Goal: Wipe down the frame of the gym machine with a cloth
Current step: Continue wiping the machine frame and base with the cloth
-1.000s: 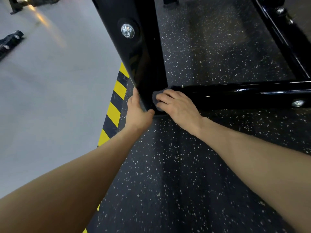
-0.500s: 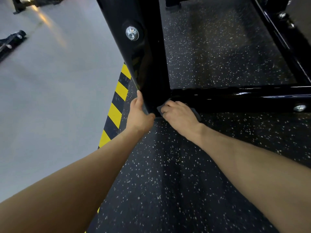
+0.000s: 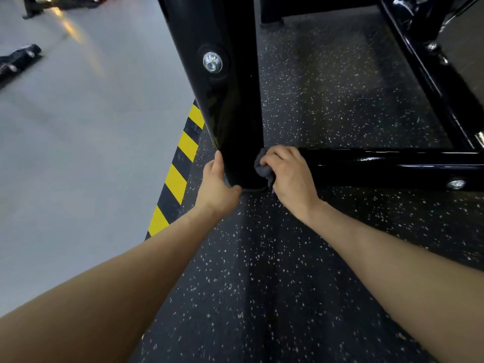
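A glossy black upright post (image 3: pixel 225 100) of the gym machine frame meets a horizontal black floor bar (image 3: pixel 379 166) near the middle of the view. My left hand (image 3: pixel 217 182) rests on the foot of the post, thumb up along its left edge. My right hand (image 3: pixel 288 174) grips a bunched dark grey cloth (image 3: pixel 262 166) and presses it into the corner where the post and the bar join. Most of the cloth is hidden under my fingers.
Speckled black rubber flooring (image 3: pixel 262 284) lies under the frame. A yellow-and-black hazard strip (image 3: pixel 180 174) borders a grey polished floor (image 3: pixel 78 153) to the left. Another black frame bar (image 3: pixel 429 74) runs back at the right. Black equipment (image 3: pixel 18 58) lies far left.
My right hand has gone from lying flat on the cloth to clenching it in a bunch at the post's base. The left hand stayed on the post.
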The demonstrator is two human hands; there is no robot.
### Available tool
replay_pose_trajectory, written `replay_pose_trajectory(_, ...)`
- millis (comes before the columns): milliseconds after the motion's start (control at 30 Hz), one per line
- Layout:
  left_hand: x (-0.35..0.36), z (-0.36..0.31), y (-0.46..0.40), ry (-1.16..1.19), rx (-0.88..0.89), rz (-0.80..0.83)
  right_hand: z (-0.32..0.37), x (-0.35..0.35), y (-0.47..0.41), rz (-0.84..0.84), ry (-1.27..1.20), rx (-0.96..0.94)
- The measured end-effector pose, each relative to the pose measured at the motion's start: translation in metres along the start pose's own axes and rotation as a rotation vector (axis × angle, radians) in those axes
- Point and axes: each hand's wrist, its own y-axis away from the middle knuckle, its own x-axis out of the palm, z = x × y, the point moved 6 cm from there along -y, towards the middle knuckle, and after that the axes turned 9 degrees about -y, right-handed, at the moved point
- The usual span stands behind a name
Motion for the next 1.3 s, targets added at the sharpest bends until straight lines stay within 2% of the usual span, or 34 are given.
replay_pose_trajectory(200,-0.004,-0.001,0.003,-0.071,0.035,0.014,-0.003,-0.012,-0.007,-0.225,-0.157,0.246)
replay_pose_trajectory(267,-0.004,0.001,0.002,-0.073,0.045,0.015,-0.005,-0.017,-0.022,-0.221,-0.163,0.296)
replay_pose_trajectory(333,-0.003,0.002,0.004,-0.075,0.052,0.027,-0.019,-0.015,-0.046,-0.098,-0.136,0.367)
replay_pose_trajectory(467,-0.002,0.001,0.006,-0.129,0.055,0.050,-0.044,0.006,-0.082,0.287,-0.088,0.491)
replay_pose_trajectory(533,-0.003,0.000,0.005,-0.156,0.044,0.062,-0.047,0.011,-0.081,0.357,-0.082,0.497)
replay_pose_trajectory(667,-0.007,-0.001,0.002,-0.170,0.024,0.054,-0.036,0.004,-0.056,0.281,-0.091,0.374)
replay_pose_trajectory(767,-0.005,0.000,0.002,-0.163,0.018,0.057,-0.022,0.010,-0.020,0.226,0.151,0.184)
replay_pose_trajectory(833,-0.005,0.001,0.002,-0.177,0.019,0.062,-0.015,0.016,0.001,0.123,0.279,0.103)
replay_pose_trajectory(967,-0.009,0.004,0.000,-0.224,0.029,0.059,-0.002,0.025,0.012,-0.045,0.376,-0.002)
replay_pose_trajectory(1167,-0.012,0.005,-0.006,-0.257,0.024,0.060,0.000,0.025,0.013,0.026,0.439,-0.098)
replay_pose_trajectory(1300,-0.009,0.006,-0.006,-0.255,0.004,0.057,0.012,0.037,0.021,0.073,0.430,-0.327)
